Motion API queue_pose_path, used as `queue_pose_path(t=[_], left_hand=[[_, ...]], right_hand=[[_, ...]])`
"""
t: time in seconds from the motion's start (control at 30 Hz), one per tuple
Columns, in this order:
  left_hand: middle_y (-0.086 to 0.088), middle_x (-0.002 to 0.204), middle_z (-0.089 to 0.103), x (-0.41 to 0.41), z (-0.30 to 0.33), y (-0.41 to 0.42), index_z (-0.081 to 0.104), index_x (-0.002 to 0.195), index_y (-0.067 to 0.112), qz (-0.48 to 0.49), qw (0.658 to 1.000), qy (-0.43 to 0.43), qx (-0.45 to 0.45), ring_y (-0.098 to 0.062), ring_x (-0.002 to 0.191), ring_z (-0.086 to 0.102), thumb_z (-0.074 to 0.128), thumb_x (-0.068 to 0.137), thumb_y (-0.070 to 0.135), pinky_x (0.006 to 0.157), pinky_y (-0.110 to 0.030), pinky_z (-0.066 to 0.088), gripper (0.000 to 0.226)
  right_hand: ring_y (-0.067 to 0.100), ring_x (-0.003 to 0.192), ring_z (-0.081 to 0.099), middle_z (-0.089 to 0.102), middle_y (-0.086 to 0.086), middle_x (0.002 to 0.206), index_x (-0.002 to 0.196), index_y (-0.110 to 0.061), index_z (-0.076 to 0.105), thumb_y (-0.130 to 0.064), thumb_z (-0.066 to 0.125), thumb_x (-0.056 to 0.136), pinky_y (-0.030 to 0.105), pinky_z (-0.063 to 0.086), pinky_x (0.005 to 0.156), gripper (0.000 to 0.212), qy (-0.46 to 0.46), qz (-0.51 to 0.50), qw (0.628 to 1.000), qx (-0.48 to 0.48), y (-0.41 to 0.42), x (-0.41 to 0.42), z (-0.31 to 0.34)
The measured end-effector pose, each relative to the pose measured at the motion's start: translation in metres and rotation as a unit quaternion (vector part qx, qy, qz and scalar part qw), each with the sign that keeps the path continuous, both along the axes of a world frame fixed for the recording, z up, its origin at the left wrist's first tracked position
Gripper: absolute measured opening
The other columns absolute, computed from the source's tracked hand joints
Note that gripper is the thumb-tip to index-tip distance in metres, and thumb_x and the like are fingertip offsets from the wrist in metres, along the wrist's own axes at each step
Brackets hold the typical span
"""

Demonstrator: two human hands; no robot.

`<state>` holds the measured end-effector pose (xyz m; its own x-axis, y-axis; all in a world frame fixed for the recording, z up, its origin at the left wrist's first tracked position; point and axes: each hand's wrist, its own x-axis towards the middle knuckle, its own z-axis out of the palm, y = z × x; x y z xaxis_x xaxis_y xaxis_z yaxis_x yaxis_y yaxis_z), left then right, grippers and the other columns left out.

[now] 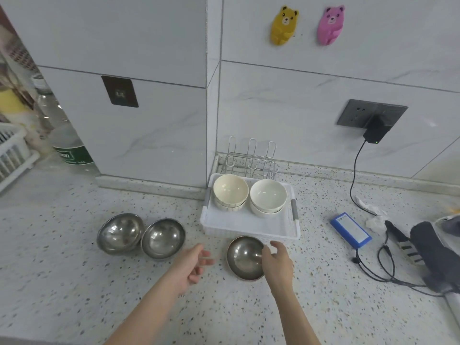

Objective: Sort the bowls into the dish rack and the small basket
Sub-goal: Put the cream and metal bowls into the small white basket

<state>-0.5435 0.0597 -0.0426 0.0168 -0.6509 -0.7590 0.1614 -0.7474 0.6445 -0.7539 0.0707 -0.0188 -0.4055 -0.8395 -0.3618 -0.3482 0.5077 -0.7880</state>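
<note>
Three steel bowls stand on the speckled counter. Two of them [121, 233] [163, 238] touch at the left. The third steel bowl [243, 256] sits just in front of the white small basket [251, 226], and my right hand [277, 263] grips its right rim. My left hand [193, 265] hovers left of that bowl, fingers apart, holding nothing. Inside the basket, at its back, are two stacks of ceramic bowls, a cream stack [230, 191] and a white stack [268, 197]. A wire dish rack [250, 158] stands empty behind the basket against the wall.
A blue battery pack [351, 230] with black cables lies to the right, plugged into a wall socket [371, 118]. Dark cloth [434, 255] is at the right edge. A plastic bottle [67, 143] and a white crate [12, 155] are at the far left.
</note>
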Motion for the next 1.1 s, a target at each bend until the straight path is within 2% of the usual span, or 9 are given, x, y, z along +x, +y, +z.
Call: queue_pose_path(t=[0.13,0.33,0.4,0.53,0.57,0.67,0.73,0.9,1.1], left_hand=[[-0.013,0.076,0.076,0.031,-0.02,0.027,0.061,0.108,-0.004,0.035,0.997,0.051,0.046,-0.01,0.039,0.043,0.055,0.097,0.031,0.028,-0.017,0.026,0.037],[-0.017,0.087,0.074,0.065,-0.036,0.044,0.055,0.109,0.001,0.125,0.986,0.092,0.054,-0.009,0.037,0.044,0.059,0.095,0.037,0.026,-0.017,0.027,0.038],[-0.017,0.091,0.073,0.072,-0.034,0.044,0.052,0.109,0.007,0.158,0.982,0.095,0.04,-0.009,0.039,0.046,0.059,0.095,0.037,0.027,-0.017,0.027,0.034],[-0.015,0.094,0.072,0.08,-0.026,0.039,0.053,0.109,0.017,0.191,0.978,0.084,0.015,-0.009,0.039,0.049,0.057,0.096,0.035,0.027,-0.016,0.027,0.023],[-0.015,0.095,0.071,0.081,-0.024,0.037,0.053,0.11,0.018,0.191,0.978,0.078,0.009,-0.008,0.038,0.049,0.057,0.097,0.032,0.027,-0.015,0.027,0.02],[-0.014,0.097,0.071,0.084,-0.02,0.033,0.056,0.112,0.015,0.18,0.982,0.059,-0.009,-0.01,0.046,0.049,0.055,0.098,0.021,0.029,-0.015,0.029,0.015],[-0.015,0.096,0.07,0.086,-0.019,0.03,0.058,0.111,0.008,0.17,0.984,0.047,-0.015,-0.009,0.048,0.047,0.054,0.098,0.013,0.03,-0.015,0.029,0.015],[-0.02,0.098,0.07,0.09,-0.018,0.03,0.058,0.104,0.003,0.158,0.987,0.015,-0.021,-0.006,0.039,0.035,0.05,0.095,0.004,0.028,-0.015,0.024,0.012],[-0.022,0.097,0.072,0.082,-0.015,0.034,0.058,0.107,0.008,0.13,0.991,0.013,-0.041,-0.004,0.032,0.036,0.052,0.094,0.005,0.029,-0.016,0.025,0.015]], right_hand=[[0.018,0.067,0.061,0.064,0.001,0.077,0.137,-0.019,0.043,-0.026,0.045,0.095,0.032,0.046,0.059,0.042,0.03,-0.034,0.999,0.003,0.023,0.017,-0.007],[0.017,0.052,0.053,0.055,-0.001,0.058,0.143,-0.017,0.034,-0.028,0.048,0.095,0.029,0.041,0.05,0.051,0.017,-0.112,0.993,-0.01,0.046,0.035,-0.015],[0.018,0.056,0.054,0.054,-0.001,0.061,0.144,-0.016,0.031,-0.027,0.051,0.092,0.033,0.046,0.055,0.057,-0.018,-0.149,0.989,-0.001,0.053,0.038,-0.017],[0.022,0.083,0.056,0.067,0.009,0.083,0.147,-0.013,0.027,-0.033,0.054,0.092,0.04,0.044,0.074,0.064,-0.115,-0.181,0.976,0.048,0.058,0.041,-0.02],[0.023,0.082,0.054,0.069,0.01,0.084,0.148,-0.013,0.026,-0.034,0.054,0.093,0.04,0.044,0.074,0.065,-0.138,-0.179,0.972,0.061,0.058,0.042,-0.02],[0.018,0.062,0.044,0.072,0.011,0.088,0.149,-0.014,0.026,-0.029,0.052,0.096,0.029,0.037,0.054,0.062,-0.184,-0.173,0.965,0.076,0.055,0.046,-0.017],[0.016,0.053,0.042,0.073,0.012,0.089,0.147,-0.014,0.031,-0.023,0.051,0.096,0.026,0.033,0.047,0.056,-0.199,-0.176,0.961,0.078,0.052,0.047,-0.016],[0.015,0.053,0.041,0.072,0.015,0.086,0.14,-0.012,0.039,-0.009,0.047,0.094,0.026,0.031,0.047,0.047,-0.205,-0.179,0.959,0.073,0.049,0.047,-0.017],[0.016,0.053,0.037,0.073,0.015,0.079,0.136,-0.011,0.043,-0.009,0.049,0.092,0.027,0.032,0.048,0.045,-0.193,-0.187,0.961,0.069,0.05,0.047,-0.021]])
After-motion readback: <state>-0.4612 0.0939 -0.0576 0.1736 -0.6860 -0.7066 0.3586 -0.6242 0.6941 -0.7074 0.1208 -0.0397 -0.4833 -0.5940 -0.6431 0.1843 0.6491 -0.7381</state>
